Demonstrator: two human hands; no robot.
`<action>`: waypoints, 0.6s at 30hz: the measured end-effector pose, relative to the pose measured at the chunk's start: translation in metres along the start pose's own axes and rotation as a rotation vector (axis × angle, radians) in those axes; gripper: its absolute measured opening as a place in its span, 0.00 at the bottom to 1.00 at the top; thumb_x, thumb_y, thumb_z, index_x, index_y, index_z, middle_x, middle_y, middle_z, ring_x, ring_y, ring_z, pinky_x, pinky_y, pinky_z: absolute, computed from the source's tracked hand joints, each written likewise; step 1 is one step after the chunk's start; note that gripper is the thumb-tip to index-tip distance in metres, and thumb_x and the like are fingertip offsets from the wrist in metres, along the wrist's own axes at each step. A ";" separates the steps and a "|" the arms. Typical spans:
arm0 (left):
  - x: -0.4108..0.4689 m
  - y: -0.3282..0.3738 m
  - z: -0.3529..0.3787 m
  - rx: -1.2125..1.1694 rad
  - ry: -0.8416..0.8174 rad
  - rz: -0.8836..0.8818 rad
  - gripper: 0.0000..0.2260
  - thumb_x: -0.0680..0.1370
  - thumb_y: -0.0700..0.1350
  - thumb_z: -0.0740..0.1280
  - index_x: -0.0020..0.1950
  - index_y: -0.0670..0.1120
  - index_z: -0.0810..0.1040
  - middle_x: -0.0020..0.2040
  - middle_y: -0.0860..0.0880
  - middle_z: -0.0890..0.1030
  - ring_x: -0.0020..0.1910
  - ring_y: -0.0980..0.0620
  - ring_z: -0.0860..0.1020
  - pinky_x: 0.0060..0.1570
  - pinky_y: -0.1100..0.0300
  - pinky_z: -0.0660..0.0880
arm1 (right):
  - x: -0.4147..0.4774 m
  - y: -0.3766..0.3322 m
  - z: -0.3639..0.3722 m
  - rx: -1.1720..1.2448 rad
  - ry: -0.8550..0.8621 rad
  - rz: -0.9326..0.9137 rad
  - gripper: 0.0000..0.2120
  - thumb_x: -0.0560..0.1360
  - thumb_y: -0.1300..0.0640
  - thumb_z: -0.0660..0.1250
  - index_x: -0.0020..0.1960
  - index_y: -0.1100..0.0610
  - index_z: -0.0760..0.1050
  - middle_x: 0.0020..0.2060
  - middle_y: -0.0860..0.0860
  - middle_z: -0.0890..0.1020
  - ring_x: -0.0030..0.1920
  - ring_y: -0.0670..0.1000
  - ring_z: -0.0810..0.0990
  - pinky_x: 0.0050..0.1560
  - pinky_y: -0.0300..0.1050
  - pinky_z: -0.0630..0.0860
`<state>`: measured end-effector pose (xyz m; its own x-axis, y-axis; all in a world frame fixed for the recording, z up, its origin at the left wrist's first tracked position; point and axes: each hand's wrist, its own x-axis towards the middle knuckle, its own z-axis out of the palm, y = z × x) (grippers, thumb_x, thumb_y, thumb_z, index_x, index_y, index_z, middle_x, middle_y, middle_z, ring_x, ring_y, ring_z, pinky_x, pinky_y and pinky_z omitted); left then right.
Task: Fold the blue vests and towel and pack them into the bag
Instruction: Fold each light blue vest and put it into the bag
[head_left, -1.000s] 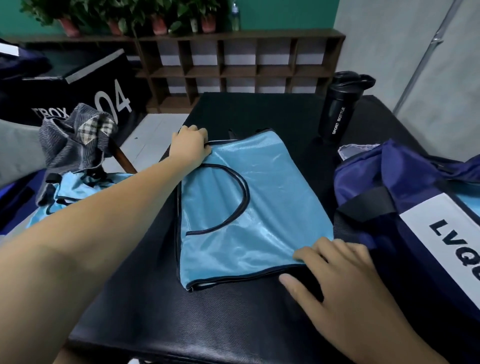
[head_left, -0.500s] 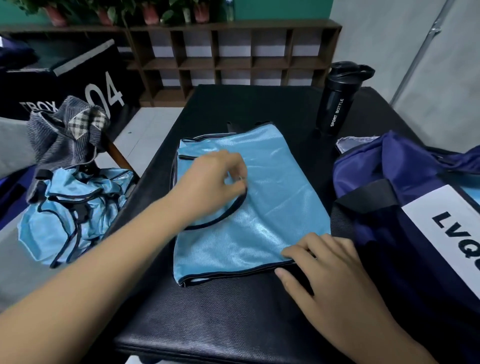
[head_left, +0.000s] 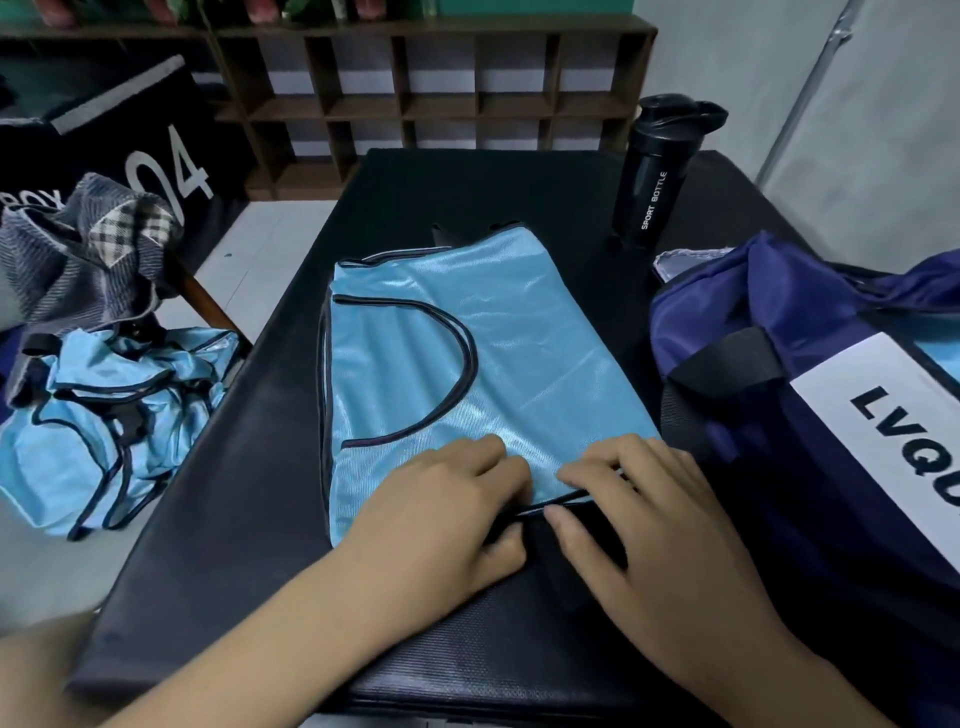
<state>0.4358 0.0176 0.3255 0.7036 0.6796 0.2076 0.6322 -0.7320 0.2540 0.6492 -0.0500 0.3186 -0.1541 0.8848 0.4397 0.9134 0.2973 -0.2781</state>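
A light blue vest with dark trim lies folded flat on the black table. My left hand and my right hand sit side by side at its near hem, fingers on top of the cloth and thumbs at the edge, pinching it. The navy bag with a white LVQ label stands open just right of the vest. More blue vests lie crumpled in a pile off the table's left side. A grey checked towel is heaped above that pile.
A black sport bottle stands at the table's far right, behind the bag. A brown cubby shelf lines the back wall. A black box marked 04 stands at the far left.
My left hand came from the vest's far left corner, across the armhole, down to the near hem beside my right hand. My right hand stayed at the near right corner.
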 end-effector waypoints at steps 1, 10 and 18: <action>0.000 0.000 0.002 0.039 0.021 0.007 0.09 0.74 0.55 0.66 0.49 0.53 0.74 0.44 0.54 0.73 0.42 0.49 0.76 0.39 0.55 0.71 | -0.002 -0.006 0.000 0.008 0.019 -0.049 0.09 0.82 0.48 0.69 0.56 0.52 0.82 0.53 0.48 0.79 0.51 0.54 0.78 0.57 0.53 0.73; -0.003 -0.023 -0.011 0.089 -0.079 0.015 0.07 0.71 0.53 0.62 0.46 0.54 0.76 0.41 0.55 0.75 0.39 0.50 0.78 0.42 0.55 0.74 | -0.004 -0.004 0.008 -0.006 -0.136 -0.011 0.20 0.78 0.45 0.69 0.67 0.50 0.77 0.61 0.46 0.76 0.62 0.51 0.77 0.65 0.51 0.71; -0.025 -0.062 -0.043 -0.080 -0.206 -0.153 0.09 0.69 0.57 0.60 0.46 0.58 0.73 0.42 0.59 0.77 0.41 0.59 0.75 0.41 0.58 0.74 | 0.005 0.018 -0.002 -0.118 -0.169 0.104 0.20 0.77 0.45 0.66 0.67 0.47 0.76 0.58 0.43 0.77 0.59 0.53 0.78 0.64 0.53 0.69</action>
<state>0.3654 0.0479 0.3454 0.6579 0.7523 -0.0340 0.7146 -0.6095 0.3432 0.6654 -0.0411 0.3170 -0.1088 0.9590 0.2616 0.9638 0.1662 -0.2083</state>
